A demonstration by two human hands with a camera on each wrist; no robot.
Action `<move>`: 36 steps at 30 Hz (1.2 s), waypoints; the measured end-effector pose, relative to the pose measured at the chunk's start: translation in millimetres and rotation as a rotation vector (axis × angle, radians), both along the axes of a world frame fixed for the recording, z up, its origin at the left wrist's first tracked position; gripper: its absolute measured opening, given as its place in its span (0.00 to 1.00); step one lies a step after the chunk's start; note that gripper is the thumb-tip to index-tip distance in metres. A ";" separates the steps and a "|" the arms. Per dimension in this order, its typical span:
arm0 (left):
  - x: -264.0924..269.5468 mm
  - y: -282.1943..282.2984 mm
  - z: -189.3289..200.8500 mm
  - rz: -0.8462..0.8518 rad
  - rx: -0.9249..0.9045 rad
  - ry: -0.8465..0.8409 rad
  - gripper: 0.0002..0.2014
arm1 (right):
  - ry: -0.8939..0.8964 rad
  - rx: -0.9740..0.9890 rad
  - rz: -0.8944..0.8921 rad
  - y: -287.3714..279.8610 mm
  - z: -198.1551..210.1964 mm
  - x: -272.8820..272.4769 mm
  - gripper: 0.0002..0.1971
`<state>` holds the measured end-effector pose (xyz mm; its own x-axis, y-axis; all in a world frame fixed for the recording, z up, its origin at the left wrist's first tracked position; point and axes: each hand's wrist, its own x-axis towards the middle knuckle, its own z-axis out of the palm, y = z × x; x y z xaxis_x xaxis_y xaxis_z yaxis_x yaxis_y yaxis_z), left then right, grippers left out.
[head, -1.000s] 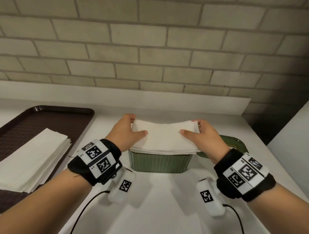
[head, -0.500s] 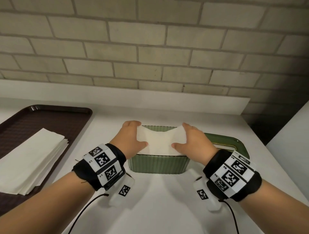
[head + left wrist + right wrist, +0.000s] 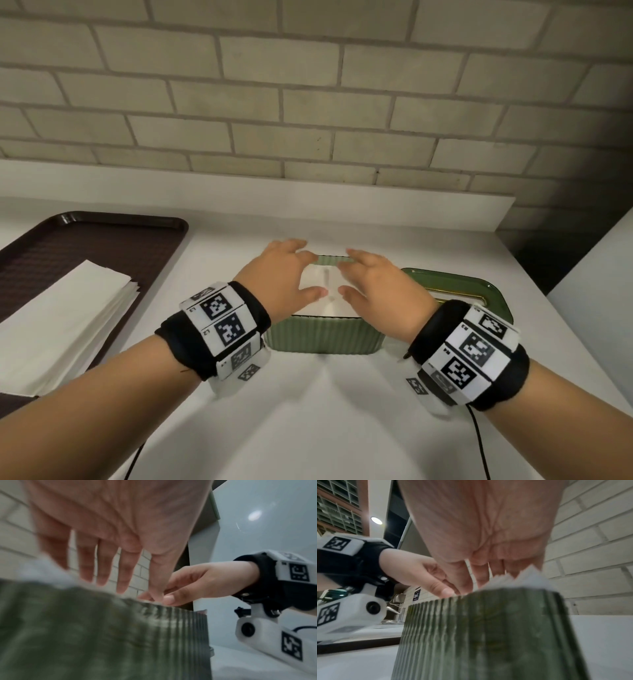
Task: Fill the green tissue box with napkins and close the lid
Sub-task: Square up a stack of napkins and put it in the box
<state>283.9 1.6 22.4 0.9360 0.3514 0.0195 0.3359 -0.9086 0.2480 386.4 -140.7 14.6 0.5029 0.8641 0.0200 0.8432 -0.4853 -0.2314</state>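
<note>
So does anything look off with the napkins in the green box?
Yes: in the right wrist view, napkin corners poke up above the green box rim at one end, so the napkins are not seated flat.

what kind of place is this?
Likely a cafeteria or food-service counter: a brown serving tray holds a napkin stack, a green tissue box stands on the white counter, and there is a painted brick wall.

We see a ribbed, matt green box [image 3: 323,337] that looks like plastic, filled with soft white paper napkins [image 3: 325,287]. Its lid [image 3: 462,287] beside it is smoother and slightly glossy. At the worktop's left edge, a dark brown tray [image 3: 102,236] shows a fine textured surface and carries more matt paper napkins [image 3: 65,325]. The white worktop [image 3: 325,411] looks smooth; the wall [image 3: 308,102] is rough brick.
</note>
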 end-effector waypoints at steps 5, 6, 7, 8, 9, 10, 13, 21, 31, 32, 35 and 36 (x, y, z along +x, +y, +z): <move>5.1 -1.4 -13.3 0.030 -0.057 0.173 0.33 | 0.113 -0.161 -0.034 8.0 -14.1 0.0 0.27; 5.2 -1.3 -15.8 0.036 -0.055 0.189 0.33 | 0.127 -0.176 -0.049 8.3 -14.3 0.3 0.28; 5.4 -1.1 -16.9 0.040 -0.056 0.191 0.33 | 0.141 -0.177 -0.068 8.9 -14.3 0.7 0.29; 5.8 -0.3 -16.6 0.044 -0.062 0.185 0.34 | 0.150 -0.169 -0.087 9.6 -13.8 1.5 0.30; 6.5 0.3 -14.8 0.045 -0.069 0.179 0.35 | 0.153 -0.165 -0.104 10.2 -12.4 2.6 0.33; 7.5 1.8 -12.8 0.042 -0.074 0.185 0.36 | 0.153 -0.172 -0.112 10.5 -10.6 4.6 0.35; 12.2 10.1 -4.1 -0.011 -0.026 0.247 0.39 | 0.112 -0.230 -0.082 12.2 1.2 15.1 0.37; 25.5 33.5 5.7 -0.079 0.071 0.410 0.40 | -0.052 -0.405 0.001 16.2 14.4 28.4 0.28; 21.7 43.9 -0.2 -0.040 -0.038 0.308 0.33 | 0.070 -0.289 0.007 12.7 6.5 35.7 0.22; 21.9 44.0 -0.4 -0.044 -0.050 0.299 0.33 | 0.078 -0.274 0.013 11.9 5.8 36.4 0.20; 22.4 45.1 -1.3 -0.047 -0.087 0.275 0.35 | 0.085 -0.232 0.033 8.8 5.1 39.5 0.18; 22.4 45.2 -1.6 -0.049 -0.093 0.270 0.35 | 0.084 -0.210 0.040 7.2 5.5 40.5 0.19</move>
